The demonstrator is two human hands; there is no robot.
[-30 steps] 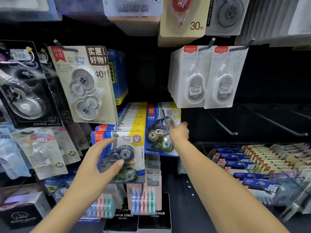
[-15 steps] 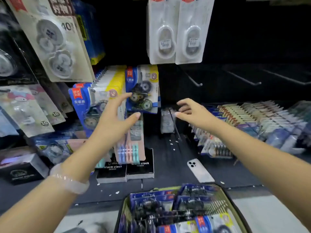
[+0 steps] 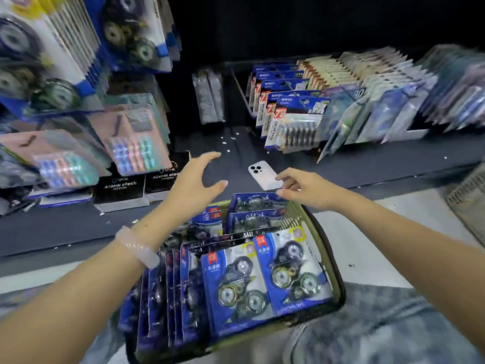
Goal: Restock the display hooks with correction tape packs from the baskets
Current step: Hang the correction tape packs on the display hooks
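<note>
Both hands empty, fingers spread: left hand [image 3: 195, 183] and right hand [image 3: 305, 187] over the green wire basket's [image 3: 332, 258] far edge; a hasty grab risks spilling blue-carded correction tape packs [image 3: 262, 279].

Two hands [image 3: 193, 183], one basket [image 3: 332, 261], one phone [image 3: 262, 174]

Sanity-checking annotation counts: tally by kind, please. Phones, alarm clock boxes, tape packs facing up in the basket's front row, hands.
White smartphone on the dark shelf: 1
Black cardboard alarm clock boxes: 2
Blue correction tape packs facing up, front row of the olive-green mesh basket: 2
Bare hands, left hand and right hand: 2
Total: 7
</note>
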